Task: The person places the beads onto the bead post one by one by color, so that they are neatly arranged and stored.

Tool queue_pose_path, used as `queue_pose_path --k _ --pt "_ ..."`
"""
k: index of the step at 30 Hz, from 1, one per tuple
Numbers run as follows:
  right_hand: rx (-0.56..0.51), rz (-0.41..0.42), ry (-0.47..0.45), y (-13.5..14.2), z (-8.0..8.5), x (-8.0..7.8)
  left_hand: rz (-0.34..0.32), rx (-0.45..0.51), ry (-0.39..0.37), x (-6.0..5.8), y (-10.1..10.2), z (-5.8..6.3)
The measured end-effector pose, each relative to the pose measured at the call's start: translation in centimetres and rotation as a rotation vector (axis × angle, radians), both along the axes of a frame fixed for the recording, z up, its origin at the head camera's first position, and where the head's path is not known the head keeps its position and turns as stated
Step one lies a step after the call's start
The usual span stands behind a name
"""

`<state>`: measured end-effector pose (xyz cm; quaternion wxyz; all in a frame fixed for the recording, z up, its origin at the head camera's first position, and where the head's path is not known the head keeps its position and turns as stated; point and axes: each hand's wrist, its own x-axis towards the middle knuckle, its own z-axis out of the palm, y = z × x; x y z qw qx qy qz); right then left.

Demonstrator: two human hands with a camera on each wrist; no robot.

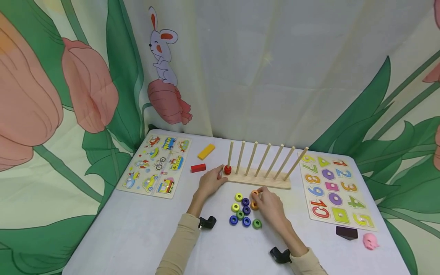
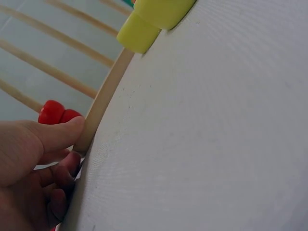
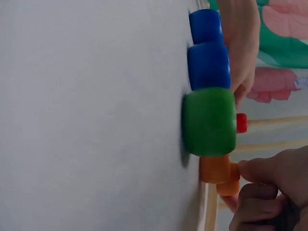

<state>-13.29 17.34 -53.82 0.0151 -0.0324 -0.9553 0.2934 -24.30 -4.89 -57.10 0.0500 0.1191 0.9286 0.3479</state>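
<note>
Currently, the small orange ring [image 1: 253, 192] is on the near side of the pale wooden seven-peg stand [image 1: 258, 180], whose long axis runs left to right; the right hand [image 1: 271, 206], nearer, pinches it between thumb and finger. It looks smooth and round-holed. The left hand [image 1: 209, 181] grips the stand's left end, beside the glossy red rings [image 1: 227, 170] on the leftmost peg [image 1: 230, 154].

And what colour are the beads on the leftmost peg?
Red beads, best seen in the left wrist view.
</note>
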Motion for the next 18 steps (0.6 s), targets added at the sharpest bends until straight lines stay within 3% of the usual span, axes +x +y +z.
queue_pose_path --k 5,14,18 --pt "0.016 0.021 0.089 -0.7 2.6 -0.4 -0.008 0.014 -0.01 0.0 0.0 0.1" --pt "0.031 0.129 0.397 -3.3 12.6 -2.8 -0.017 -0.005 0.006 -0.2 -0.2 0.3" --pt "0.027 0.122 0.465 -3.8 14.8 -4.3 -0.021 0.025 -0.012 0.1 -0.1 0.2"
